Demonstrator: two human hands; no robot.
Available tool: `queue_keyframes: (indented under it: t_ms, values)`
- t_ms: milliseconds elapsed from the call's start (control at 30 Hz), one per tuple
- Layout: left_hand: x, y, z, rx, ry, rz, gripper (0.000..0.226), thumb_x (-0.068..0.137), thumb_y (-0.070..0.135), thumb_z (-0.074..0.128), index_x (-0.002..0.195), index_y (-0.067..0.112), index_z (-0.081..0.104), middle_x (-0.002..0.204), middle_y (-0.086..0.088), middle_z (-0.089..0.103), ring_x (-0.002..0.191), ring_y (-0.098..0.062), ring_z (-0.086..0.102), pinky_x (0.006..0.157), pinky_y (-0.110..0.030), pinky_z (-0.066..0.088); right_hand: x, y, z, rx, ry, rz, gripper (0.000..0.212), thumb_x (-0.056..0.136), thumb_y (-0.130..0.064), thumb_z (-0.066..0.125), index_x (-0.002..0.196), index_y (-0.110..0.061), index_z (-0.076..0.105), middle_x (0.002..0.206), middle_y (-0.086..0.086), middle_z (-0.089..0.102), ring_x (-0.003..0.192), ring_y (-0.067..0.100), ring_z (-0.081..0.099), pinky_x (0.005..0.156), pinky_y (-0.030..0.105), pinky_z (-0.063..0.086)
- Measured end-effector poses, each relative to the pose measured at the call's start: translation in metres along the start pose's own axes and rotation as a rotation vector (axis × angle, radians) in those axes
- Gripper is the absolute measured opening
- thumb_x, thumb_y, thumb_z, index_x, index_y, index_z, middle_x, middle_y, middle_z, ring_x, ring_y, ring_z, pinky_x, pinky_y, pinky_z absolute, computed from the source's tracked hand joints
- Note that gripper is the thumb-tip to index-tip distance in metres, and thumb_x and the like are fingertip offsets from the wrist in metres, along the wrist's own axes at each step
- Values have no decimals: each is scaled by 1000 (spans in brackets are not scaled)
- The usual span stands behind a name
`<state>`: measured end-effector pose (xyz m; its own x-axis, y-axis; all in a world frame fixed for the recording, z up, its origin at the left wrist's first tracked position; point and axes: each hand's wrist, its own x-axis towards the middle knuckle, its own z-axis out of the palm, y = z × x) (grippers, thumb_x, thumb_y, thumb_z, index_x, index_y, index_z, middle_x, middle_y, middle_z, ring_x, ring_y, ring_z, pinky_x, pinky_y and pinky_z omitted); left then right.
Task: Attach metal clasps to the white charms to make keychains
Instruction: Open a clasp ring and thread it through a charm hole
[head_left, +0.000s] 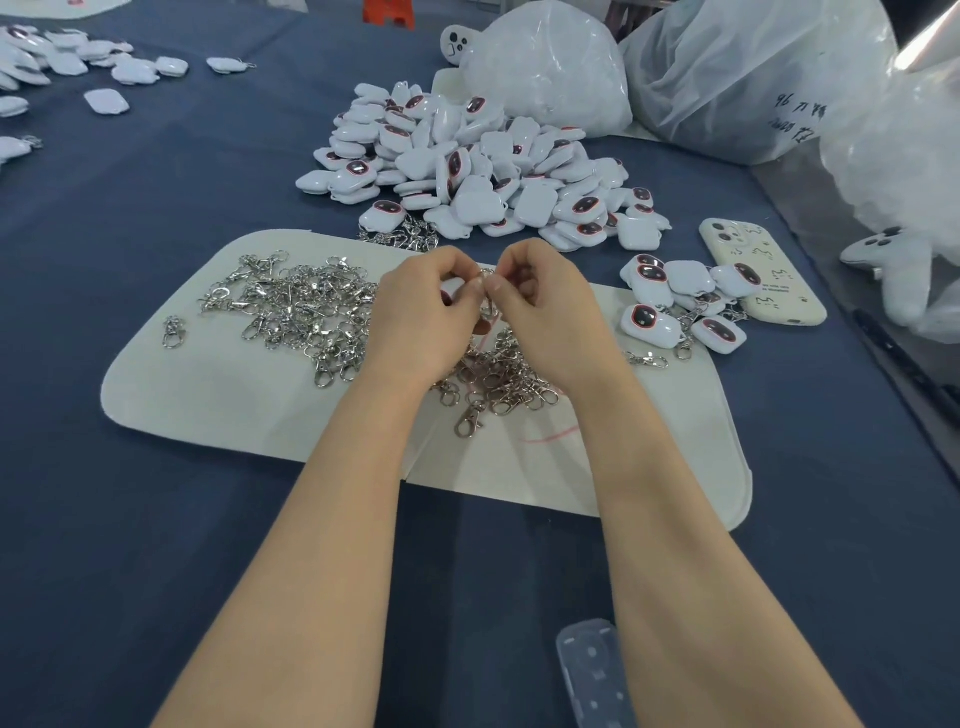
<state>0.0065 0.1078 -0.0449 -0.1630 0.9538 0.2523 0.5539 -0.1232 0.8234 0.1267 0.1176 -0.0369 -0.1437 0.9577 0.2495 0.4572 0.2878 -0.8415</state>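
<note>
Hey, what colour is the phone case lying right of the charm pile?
Cream, with small black doodle marks; the phone case shows best in the head view.

We see a heap of white charms (467, 171), glossy rounded squares, many showing a dark, red-rimmed window, piled on the blue worktop (156, 208) beyond a pale mat (260, 415). Silver metal clasps (301, 312) lie tangled across the mat. A held charm (451, 287) sits in our left hand (421, 317), and our right hand (545, 312) pinches a held clasp (487, 297) against it. Finished keychains (675, 306) cluster at the right.
</note>
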Motion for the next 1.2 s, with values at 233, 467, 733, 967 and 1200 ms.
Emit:
queue_keyframes:
  t_ms: [233, 467, 733, 967, 1200]
  values:
    - [0, 0, -1, -48, 4, -5, 13, 89, 16, 60, 80, 25, 60, 67, 17, 58, 49, 14, 54, 45, -5, 37, -1, -1, 5, -92, 7, -73, 9, 93, -7, 52, 88, -13, 47, 87, 1, 55, 75, 10, 49, 67, 15, 38]
    - [0, 2, -1, -85, 37, 28, 13, 90, 15, 60, 79, 23, 60, 65, 17, 55, 53, 23, 51, 49, -2, 35, -1, -1, 12, -97, 110, -89, 6, 94, -8, 50, 89, -11, 48, 91, 6, 59, 88, 21, 54, 74, 27, 41]
    - [2, 4, -6, -230, 23, -44, 7, 90, 16, 59, 89, 20, 65, 79, 15, 61, 57, 0, 63, 58, -21, 55, -2, 2, 11, -101, 189, -116, 2, 93, -4, 49, 92, -7, 49, 92, 6, 56, 89, 23, 53, 76, 28, 40]
    - [-2, 15, -10, -613, -30, -230, 7, 91, 10, 49, 94, 16, 51, 84, -1, 58, 52, -10, 65, 47, -19, 49, -3, 2, 12, -136, 219, -149, 6, 93, -2, 48, 97, 2, 51, 95, 13, 57, 89, 28, 53, 79, 38, 42]
    - [-1, 10, -9, -458, -116, -204, 21, 90, 8, 47, 89, 23, 62, 97, -1, 61, 66, -12, 68, 49, -19, 49, -2, 2, 10, -84, 208, -118, 3, 93, -4, 48, 95, -3, 50, 88, 3, 55, 84, 21, 53, 74, 30, 42]
